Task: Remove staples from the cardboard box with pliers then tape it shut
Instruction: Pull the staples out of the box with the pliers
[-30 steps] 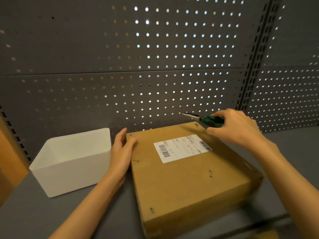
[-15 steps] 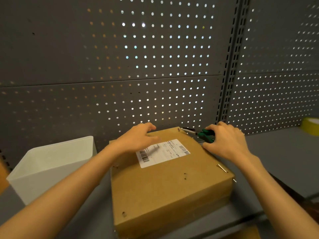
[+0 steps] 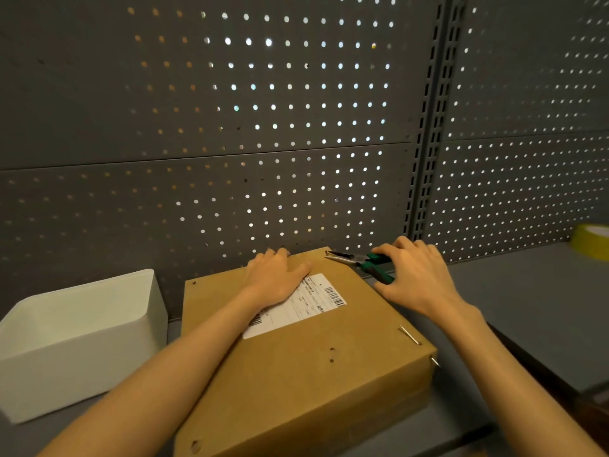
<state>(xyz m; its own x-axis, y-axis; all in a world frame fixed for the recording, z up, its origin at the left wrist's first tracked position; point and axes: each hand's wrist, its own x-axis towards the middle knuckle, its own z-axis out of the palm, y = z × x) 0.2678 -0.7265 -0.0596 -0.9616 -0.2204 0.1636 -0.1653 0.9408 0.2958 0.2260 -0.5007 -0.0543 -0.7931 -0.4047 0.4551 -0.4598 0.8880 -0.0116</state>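
A flat brown cardboard box (image 3: pixel 306 367) with a white shipping label (image 3: pixel 296 308) lies on a grey shelf. My left hand (image 3: pixel 276 278) presses flat on the box's far top, fingers spread over the label's upper end. My right hand (image 3: pixel 415 275) grips green-handled needle-nose pliers (image 3: pixel 359 262); their jaws are at the box's far right corner. A metal staple (image 3: pixel 409 335) sticks up at the near right edge, and another staple (image 3: pixel 435 361) pokes out of the right side. Small holes mark the lid.
A white plastic bin (image 3: pixel 82 338) stands left of the box. A yellow tape roll (image 3: pixel 591 240) sits at the far right on the shelf (image 3: pixel 534 311). A grey pegboard wall (image 3: pixel 263 127) rises right behind the box.
My left hand moved from the box's left edge onto its top near the label. The pliers' jaws came down to the far right corner. The view shifted left, bringing the tape roll in.
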